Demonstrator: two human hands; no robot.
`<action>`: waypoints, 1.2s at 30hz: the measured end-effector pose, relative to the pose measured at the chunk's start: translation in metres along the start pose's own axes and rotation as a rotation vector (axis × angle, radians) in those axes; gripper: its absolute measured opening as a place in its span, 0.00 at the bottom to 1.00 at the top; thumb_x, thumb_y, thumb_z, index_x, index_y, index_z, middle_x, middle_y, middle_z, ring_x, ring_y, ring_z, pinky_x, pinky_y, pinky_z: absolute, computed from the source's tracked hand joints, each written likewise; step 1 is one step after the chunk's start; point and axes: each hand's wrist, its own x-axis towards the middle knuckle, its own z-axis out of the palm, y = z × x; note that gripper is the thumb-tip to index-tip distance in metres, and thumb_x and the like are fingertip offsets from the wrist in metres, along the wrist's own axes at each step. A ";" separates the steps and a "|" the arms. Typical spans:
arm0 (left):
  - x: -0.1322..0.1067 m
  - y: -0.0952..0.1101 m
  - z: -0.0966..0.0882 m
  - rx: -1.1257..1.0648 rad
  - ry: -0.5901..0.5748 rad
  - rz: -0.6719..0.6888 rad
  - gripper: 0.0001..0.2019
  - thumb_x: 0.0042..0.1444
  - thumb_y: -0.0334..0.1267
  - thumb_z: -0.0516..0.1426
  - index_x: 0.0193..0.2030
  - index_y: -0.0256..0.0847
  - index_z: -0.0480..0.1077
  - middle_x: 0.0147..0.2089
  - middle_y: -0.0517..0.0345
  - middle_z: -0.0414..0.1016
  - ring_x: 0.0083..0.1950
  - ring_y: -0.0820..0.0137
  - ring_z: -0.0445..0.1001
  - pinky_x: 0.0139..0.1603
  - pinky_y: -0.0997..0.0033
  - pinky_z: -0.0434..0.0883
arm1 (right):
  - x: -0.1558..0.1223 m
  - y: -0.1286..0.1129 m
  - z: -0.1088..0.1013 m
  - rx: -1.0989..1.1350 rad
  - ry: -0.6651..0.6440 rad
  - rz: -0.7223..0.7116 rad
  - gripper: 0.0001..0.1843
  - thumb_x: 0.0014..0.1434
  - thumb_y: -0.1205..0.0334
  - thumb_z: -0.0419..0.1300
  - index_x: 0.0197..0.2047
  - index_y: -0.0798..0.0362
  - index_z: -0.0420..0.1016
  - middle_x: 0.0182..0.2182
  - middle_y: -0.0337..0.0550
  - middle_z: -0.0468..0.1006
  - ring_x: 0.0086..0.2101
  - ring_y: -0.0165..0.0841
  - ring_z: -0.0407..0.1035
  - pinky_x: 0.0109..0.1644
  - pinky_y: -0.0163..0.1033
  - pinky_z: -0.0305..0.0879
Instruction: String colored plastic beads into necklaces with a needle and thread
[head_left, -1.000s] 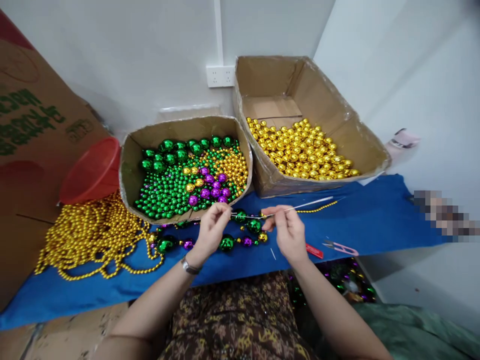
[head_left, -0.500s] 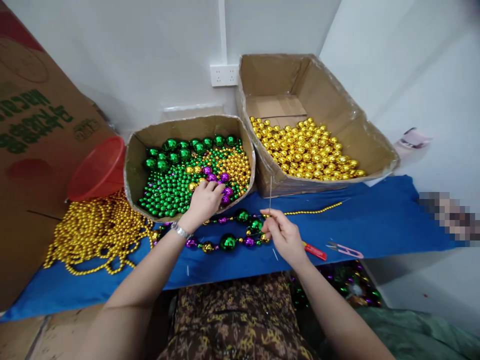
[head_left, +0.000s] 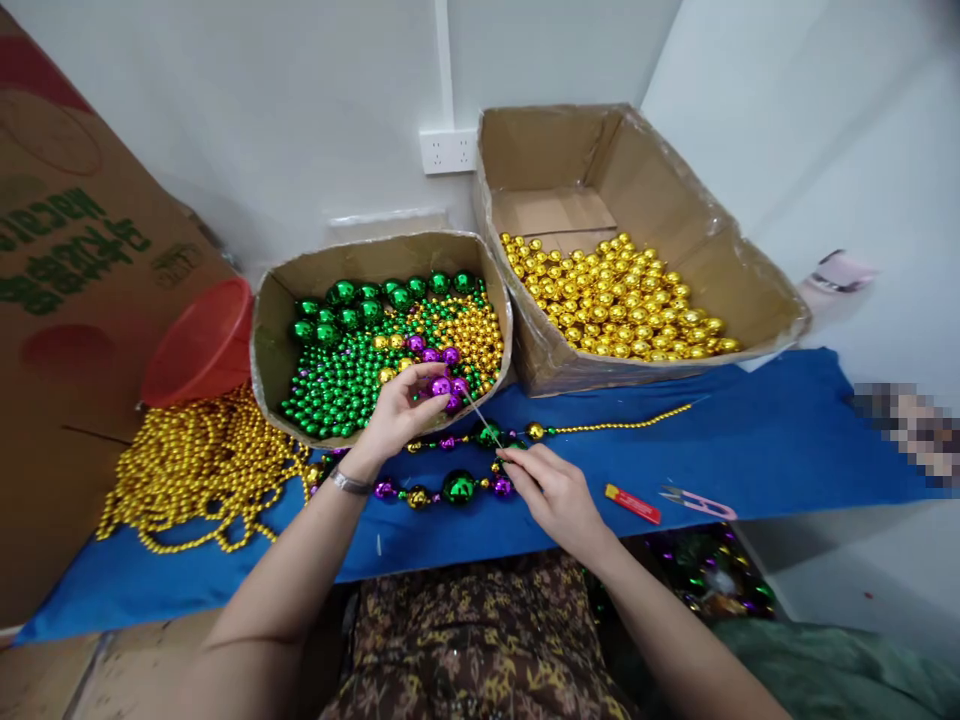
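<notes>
Between its thumb and fingers, my left hand (head_left: 403, 412) pinches a shiny purple bead (head_left: 440, 388) over the front right of the smaller bead box (head_left: 259, 372). My right hand (head_left: 556, 492) is closed on a long thin needle (head_left: 480, 415), which slants up and left with its tip close to the purple bead. Whether the tip has entered the bead I cannot tell. Below both hands a bead strand (head_left: 458, 488) of green, purple and gold beads lies on the blue cloth (head_left: 750, 430). A string of small gold beads (head_left: 622, 426) stretches off to the right.
A larger cardboard box (head_left: 675, 190) holds gold beads (head_left: 615, 300). At left are a heap of gold bead strings (head_left: 191, 470), a red basin (head_left: 196, 345) and a tall carton (head_left: 67, 400). A red cutter (head_left: 634, 503) and pink thread snips (head_left: 699, 502) lie right of my hand.
My left hand has come up slightly from among the beads, now pinching a purple one. My right hand has tilted the needle from upright to slanting left, towards that bead.
</notes>
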 end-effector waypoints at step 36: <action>-0.017 0.007 -0.010 0.026 -0.045 0.020 0.21 0.54 0.40 0.63 0.55 0.42 0.72 0.53 0.49 0.74 0.53 0.64 0.72 0.56 0.62 0.69 | -0.004 0.005 -0.009 -0.398 -0.052 -0.098 0.15 0.68 0.64 0.50 0.50 0.53 0.75 0.30 0.42 0.73 0.30 0.27 0.71 0.35 0.31 0.67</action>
